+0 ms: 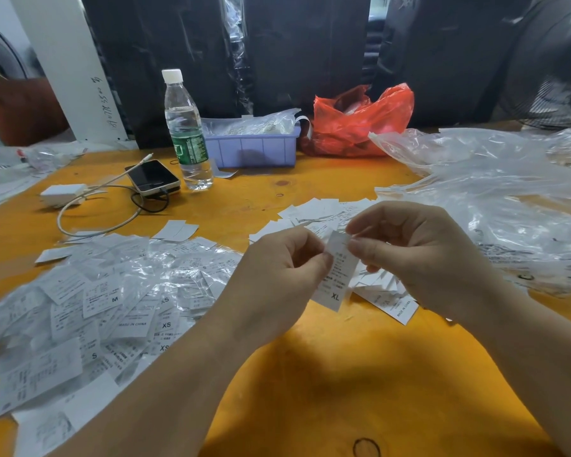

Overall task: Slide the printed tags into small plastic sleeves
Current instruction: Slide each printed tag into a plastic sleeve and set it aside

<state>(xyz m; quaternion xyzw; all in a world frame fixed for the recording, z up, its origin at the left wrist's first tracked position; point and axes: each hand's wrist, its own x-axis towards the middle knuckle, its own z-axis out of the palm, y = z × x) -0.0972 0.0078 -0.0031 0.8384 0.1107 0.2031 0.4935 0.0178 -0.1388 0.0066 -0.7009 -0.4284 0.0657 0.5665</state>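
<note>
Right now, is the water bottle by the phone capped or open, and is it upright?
Capped and upright: the water bottle stands on the table with its white cap on.

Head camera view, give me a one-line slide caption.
Both hands, left hand and right hand, pinch an XL tag above an orange table.

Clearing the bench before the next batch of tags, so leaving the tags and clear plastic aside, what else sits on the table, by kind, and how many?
Water bottle: 1
Phone: 1
White charger block: 1
Purple tray: 1
Red plastic bag: 1
Total: 5

Both hands, the left hand and the right hand, pinch one XL tag.
</note>
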